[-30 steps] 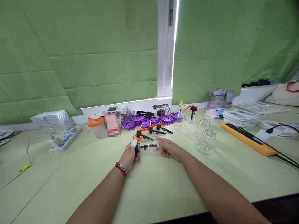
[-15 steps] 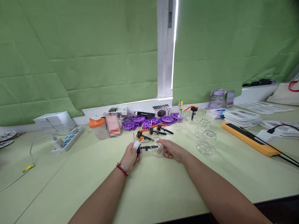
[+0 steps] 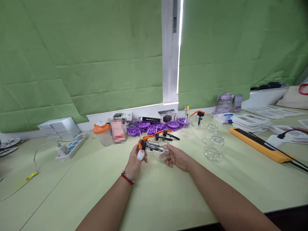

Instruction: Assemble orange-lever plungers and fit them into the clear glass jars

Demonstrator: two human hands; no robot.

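A clear jar [image 3: 160,154] lies sideways in the air between my hands, with a black shaft [image 3: 155,147] inside it. My right hand [image 3: 177,156] is closed around the jar's base end. At the mouth end, my left hand [image 3: 134,162] grips a black lid [image 3: 142,144] with an orange crank arm [image 3: 145,138]. Something white [image 3: 141,155] covers my left thumb. Just behind the jar lie more black lids with orange arms and shafts [image 3: 166,134]. To the right stand two clear jars [image 3: 214,149], and farther back a jar with a lid and orange arm fitted [image 3: 199,119].
Purple wheel-shaped parts [image 3: 151,128] and boxes [image 3: 167,116] line the wall. An orange-lidded cup [image 3: 102,133] and a power strip [image 3: 72,147] are on the left. A yellow-orange power strip [image 3: 261,146], paper stacks [image 3: 251,123] and a lilac-lidded bottle [image 3: 223,104] are on the right.
The lid in my left hand has turned, so its orange arm now points up and right over the jar. My right hand keeps hold of the jar's base end.
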